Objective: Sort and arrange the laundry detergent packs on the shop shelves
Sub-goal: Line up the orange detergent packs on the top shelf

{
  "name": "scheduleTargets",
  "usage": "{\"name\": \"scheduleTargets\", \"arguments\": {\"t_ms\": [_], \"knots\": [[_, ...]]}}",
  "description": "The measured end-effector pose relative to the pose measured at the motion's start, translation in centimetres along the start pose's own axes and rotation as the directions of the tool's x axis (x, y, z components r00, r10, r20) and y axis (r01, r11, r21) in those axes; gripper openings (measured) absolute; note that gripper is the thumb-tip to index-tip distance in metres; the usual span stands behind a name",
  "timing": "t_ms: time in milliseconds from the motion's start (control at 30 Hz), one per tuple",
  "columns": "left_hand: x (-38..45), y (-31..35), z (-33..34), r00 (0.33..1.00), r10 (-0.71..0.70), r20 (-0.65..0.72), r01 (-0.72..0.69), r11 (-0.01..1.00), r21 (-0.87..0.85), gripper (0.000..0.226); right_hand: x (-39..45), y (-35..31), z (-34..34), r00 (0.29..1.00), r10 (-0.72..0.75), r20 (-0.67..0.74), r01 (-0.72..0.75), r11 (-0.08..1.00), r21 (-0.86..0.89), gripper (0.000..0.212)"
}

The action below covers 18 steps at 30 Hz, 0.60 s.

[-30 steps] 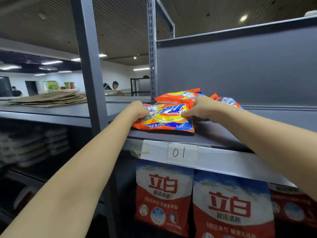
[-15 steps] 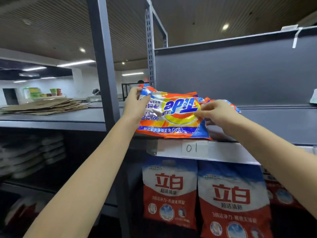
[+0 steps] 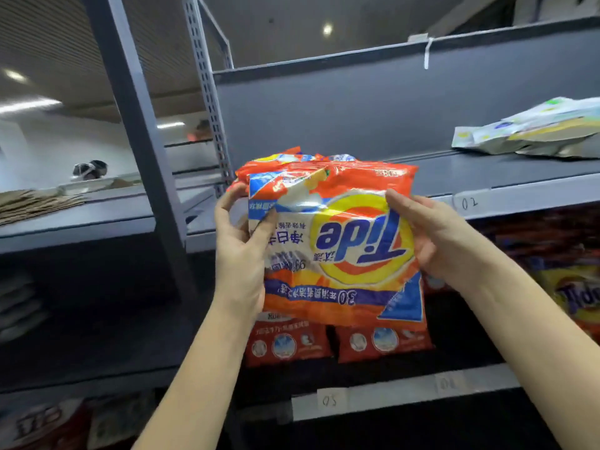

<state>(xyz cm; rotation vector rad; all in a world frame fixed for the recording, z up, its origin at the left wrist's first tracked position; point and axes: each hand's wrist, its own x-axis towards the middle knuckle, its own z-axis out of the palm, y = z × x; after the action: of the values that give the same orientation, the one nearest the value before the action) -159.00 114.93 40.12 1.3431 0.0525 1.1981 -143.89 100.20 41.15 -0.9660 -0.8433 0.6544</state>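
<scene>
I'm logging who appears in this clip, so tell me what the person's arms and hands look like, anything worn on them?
Both arms are bare as far as the view shows: no sleeves visible. The left hand and right hand wear no gloves, and no rings, watch or bracelets show.

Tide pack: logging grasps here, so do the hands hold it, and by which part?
Yes. Left hand grips the Tide pack by its left edge, right hand its right edge.

Grey shelf [image 3: 487,172] carries pale packs [image 3: 532,131] (stacked flat).
</scene>
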Motion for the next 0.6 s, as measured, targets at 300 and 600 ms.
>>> {"name": "scheduleTargets", "arguments": {"t_ms": [300,600], "knots": [[-8.4,-6.7,3.2,0.9,-0.32,0.296,0.309,0.947,0.088,0.06,-13.2,3.4,-6.3,0.911,-0.184,-0.368,0.214,0.976,0.041,0.041],[-22.6,-16.5,12.5,0.654,-0.579,0.488,0.726,0.661,-0.189,0.103,-20.5,6.1,-14.2,0.726,-0.021,-0.687,0.342,0.878,0.334,0.075]]}}
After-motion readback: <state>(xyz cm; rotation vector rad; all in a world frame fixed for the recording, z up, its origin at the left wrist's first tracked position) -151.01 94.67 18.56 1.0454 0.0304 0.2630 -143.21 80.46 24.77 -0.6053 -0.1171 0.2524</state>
